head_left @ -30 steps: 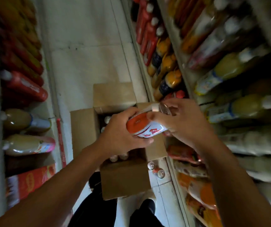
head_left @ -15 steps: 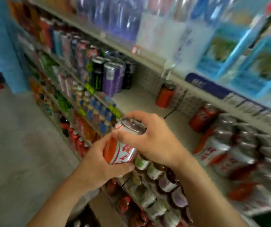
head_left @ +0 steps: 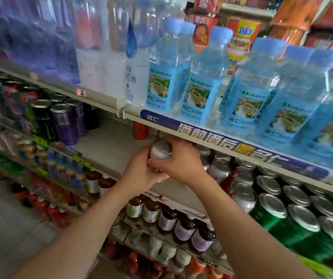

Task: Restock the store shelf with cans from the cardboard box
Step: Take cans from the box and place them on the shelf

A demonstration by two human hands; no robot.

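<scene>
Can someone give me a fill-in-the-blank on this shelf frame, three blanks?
1. The silver-topped drink can is held by ____ hands.
2. The blue-capped clear water bottles stand on the shelf ____ the can.
3. The lone orange can stands at the ____ of the bare grey shelf.

Missing: both; above; back

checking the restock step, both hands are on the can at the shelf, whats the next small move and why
Probably set the can down on the bare shelf patch ahead: both the left hand and right hand grip it just above that gap, beside the orange can.
</scene>
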